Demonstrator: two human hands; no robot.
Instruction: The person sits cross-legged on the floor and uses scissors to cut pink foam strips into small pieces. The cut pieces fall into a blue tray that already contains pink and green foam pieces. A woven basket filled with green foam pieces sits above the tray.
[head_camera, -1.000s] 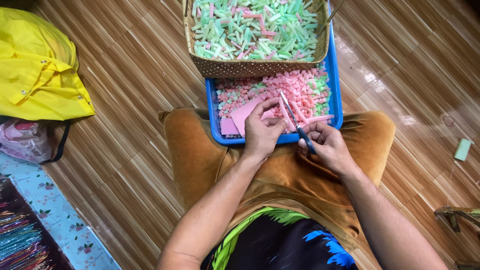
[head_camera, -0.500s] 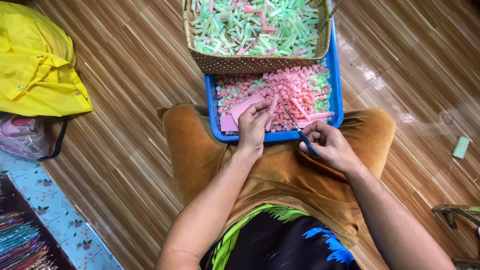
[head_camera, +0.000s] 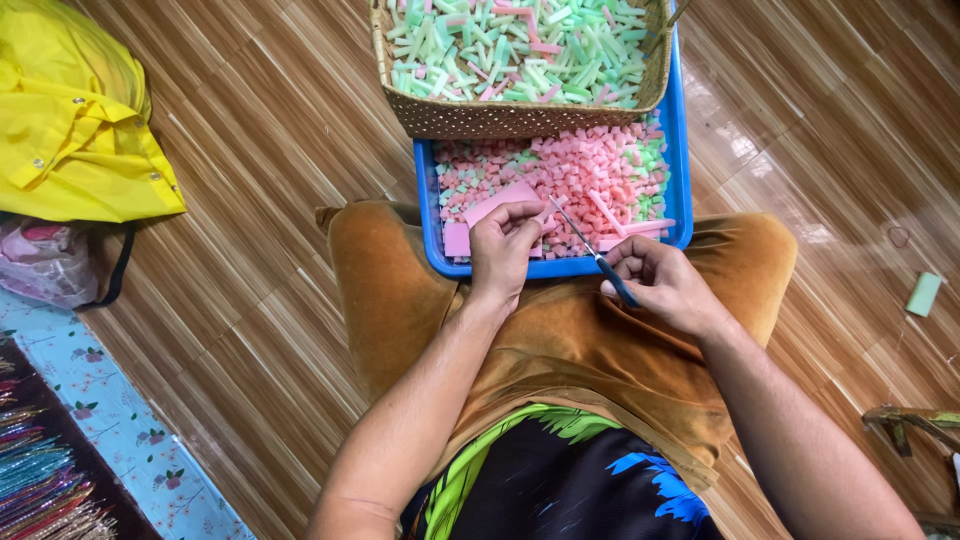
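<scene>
Pink foam strip (head_camera: 548, 208) is sticking out from the fingertips of the left hand (head_camera: 503, 252), which is pinching it over the near edge of the blue plastic tray (head_camera: 681, 150). Scissors (head_camera: 592, 252) are lying in the grasp of the right hand (head_camera: 660, 283), fingers curled around the dark blue handles, blades pointing toward the strip's end. Small pink and green foam cubes (head_camera: 600, 170) are filling the tray, which is resting against the person's brown-clad knees. Just beyond, a woven basket (head_camera: 520, 118) is holding longer green, white and pink sticks. A yellow raincoat (head_camera: 75, 120) is lying well apart on the wooden floor.
</scene>
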